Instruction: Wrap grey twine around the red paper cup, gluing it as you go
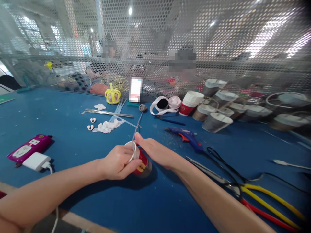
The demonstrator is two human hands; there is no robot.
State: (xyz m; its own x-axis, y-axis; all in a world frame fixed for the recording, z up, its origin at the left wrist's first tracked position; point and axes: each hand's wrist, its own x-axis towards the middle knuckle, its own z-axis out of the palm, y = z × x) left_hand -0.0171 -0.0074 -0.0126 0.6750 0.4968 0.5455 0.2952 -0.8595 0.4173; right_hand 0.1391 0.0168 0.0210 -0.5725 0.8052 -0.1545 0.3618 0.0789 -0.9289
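My left hand [119, 161] is closed round a red and white paper cup [143, 159], its fingers reaching inside the white rim. The cup is tilted over the blue table, and its lower end has a grey-brown band. At its far right side is my right hand [153, 149], thumb raised against a thin grey cord [138, 123]; its other fingers are mostly hidden. From a small grey ball of cord [142, 107], the line runs toward the cup's rim. A blue glue gun [186, 136] lies to the right of my hands.
Large scissors [233, 187] and a black cable lie at right. Stacked paper cups [193, 98], grey-wrapped cups [217, 122], white ribbon [155, 106] and pliers [170, 120] are behind. A phone [135, 89] stands before the mesh screen [150, 48]. A purple packet [31, 149] lies left.
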